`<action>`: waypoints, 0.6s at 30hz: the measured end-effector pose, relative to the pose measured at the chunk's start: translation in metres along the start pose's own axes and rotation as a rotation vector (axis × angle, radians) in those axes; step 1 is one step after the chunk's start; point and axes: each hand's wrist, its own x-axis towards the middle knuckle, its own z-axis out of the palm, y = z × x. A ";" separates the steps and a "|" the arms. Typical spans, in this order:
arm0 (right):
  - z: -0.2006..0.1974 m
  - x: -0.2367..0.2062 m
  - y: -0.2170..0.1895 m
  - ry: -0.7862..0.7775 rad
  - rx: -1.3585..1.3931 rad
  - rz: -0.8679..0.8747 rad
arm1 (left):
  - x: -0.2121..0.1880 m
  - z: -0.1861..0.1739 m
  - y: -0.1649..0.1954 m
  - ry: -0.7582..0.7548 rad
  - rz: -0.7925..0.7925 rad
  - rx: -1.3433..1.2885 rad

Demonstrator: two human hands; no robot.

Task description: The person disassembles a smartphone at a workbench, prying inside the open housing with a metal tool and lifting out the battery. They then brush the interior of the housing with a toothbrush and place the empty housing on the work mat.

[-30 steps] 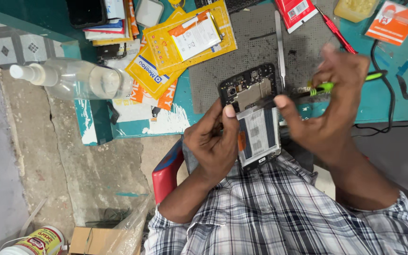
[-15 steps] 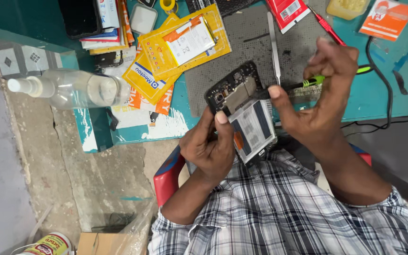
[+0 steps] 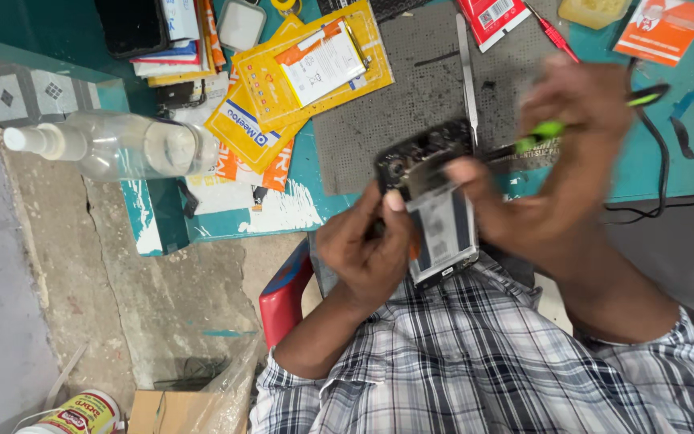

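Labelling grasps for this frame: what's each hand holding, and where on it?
Left hand grips the opened phone at its left edge, thumb on the battery. Right hand holds a green-handled tool mid-shaft and touches the phone's right side; it's blurred.

The person wears a short-sleeved shirt (image 3: 475, 362) in a grey, white and dark plaid check. Its sleeves end above the elbows, leaving both forearms bare down to the left hand (image 3: 367, 253) and right hand (image 3: 556, 185); neither wrist nor fingers carry anything.
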 end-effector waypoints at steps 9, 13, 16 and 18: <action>0.006 0.014 -0.002 0.052 0.055 -0.039 | -0.001 -0.002 0.001 -0.035 -0.059 -0.105; -0.001 0.024 -0.001 0.060 -0.033 -0.065 | 0.001 -0.002 -0.001 -0.044 -0.124 -0.141; -0.002 0.032 -0.006 -0.019 -0.049 -0.125 | 0.005 0.000 -0.002 -0.101 -0.157 -0.236; -0.003 0.039 -0.012 -0.096 -0.097 -0.183 | 0.006 0.000 -0.001 -0.160 -0.071 -0.103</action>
